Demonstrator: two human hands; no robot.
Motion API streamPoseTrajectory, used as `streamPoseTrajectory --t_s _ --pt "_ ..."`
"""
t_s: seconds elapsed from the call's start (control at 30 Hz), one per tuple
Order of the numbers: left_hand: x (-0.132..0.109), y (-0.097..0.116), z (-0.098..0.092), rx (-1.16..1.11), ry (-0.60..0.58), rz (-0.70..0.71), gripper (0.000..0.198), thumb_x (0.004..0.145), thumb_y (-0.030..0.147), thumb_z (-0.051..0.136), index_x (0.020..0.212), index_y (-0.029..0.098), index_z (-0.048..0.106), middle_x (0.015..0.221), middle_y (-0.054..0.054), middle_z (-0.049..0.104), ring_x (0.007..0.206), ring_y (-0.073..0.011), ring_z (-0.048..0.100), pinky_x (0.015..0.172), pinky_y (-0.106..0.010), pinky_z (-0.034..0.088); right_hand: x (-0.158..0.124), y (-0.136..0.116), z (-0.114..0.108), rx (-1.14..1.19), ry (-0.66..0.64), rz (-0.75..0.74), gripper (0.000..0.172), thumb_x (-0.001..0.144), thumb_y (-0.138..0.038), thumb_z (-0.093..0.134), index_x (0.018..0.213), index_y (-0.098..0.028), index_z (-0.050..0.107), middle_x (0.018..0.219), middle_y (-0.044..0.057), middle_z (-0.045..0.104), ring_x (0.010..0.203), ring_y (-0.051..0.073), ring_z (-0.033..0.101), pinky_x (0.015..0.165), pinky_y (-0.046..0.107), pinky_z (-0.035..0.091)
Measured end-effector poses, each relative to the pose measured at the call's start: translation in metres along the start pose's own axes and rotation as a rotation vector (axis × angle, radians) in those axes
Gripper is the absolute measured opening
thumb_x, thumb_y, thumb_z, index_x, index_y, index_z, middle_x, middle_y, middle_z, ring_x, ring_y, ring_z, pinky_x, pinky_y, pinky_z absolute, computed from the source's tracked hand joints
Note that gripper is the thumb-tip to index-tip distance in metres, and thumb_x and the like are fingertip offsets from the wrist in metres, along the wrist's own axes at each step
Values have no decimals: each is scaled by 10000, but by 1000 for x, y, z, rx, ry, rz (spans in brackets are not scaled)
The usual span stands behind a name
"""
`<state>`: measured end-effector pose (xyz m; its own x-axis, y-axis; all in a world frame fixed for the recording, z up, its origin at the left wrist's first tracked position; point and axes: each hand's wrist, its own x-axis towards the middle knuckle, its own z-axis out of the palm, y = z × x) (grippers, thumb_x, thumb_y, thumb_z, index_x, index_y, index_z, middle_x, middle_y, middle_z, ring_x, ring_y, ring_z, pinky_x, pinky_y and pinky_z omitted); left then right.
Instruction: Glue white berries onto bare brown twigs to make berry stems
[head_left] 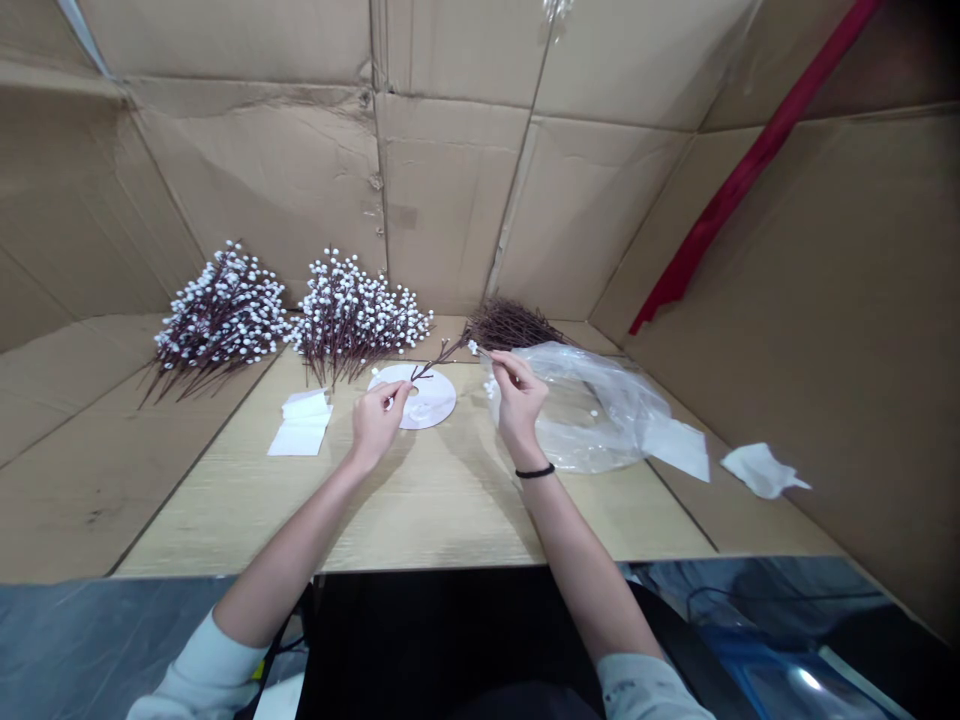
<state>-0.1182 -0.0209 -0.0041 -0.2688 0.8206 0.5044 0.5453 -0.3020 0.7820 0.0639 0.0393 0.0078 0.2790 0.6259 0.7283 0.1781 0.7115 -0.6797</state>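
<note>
My left hand (pixel 381 418) is closed in a pinch on a bare, forked brown twig (pixel 441 358), held above a white disc (pixel 433 402) with a hole in its middle. My right hand (pixel 517 395) pinches a thin, light-coloured piece whose kind is too small to tell. Small white berries (pixel 472 347) show at the tip of that piece, close to the twig's far end; whether they touch it, I cannot tell. Just right of this hand lies a clear plastic bag (pixel 600 440), with a few white berries by its left edge.
Two heaps of white-berried branches, one left (pixel 225 315) and one nearer the middle (pixel 360 310), lie along the back. Behind the bag is a pile of bare brown twigs (pixel 514 325). White paper (pixel 301 425) and a crumpled tissue (pixel 761 470) lie around. Cardboard walls (pixel 450 200) enclose the table.
</note>
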Motion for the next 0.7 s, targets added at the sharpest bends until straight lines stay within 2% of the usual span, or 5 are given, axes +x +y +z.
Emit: streamPoseTrajectory --t_s 0.27,0.7 --pt "0 -3 0 92 3 84 292 821 358 441 863 209 689 869 -43 684 766 -155 586 685 -247 399 0 2 -1 -38 11 -7 163 745 -221 532 797 -220 686 880 39 658 883 161 589 837 346 447" --pt "-1 -2 0 98 11 83 296 824 362 439 855 207 689 876 -41 684 743 -152 584 633 -245 386 0 3 -3 -27 71 11 145 727 -194 546 762 -191 687 837 45 661 845 159 595 818 334 451"
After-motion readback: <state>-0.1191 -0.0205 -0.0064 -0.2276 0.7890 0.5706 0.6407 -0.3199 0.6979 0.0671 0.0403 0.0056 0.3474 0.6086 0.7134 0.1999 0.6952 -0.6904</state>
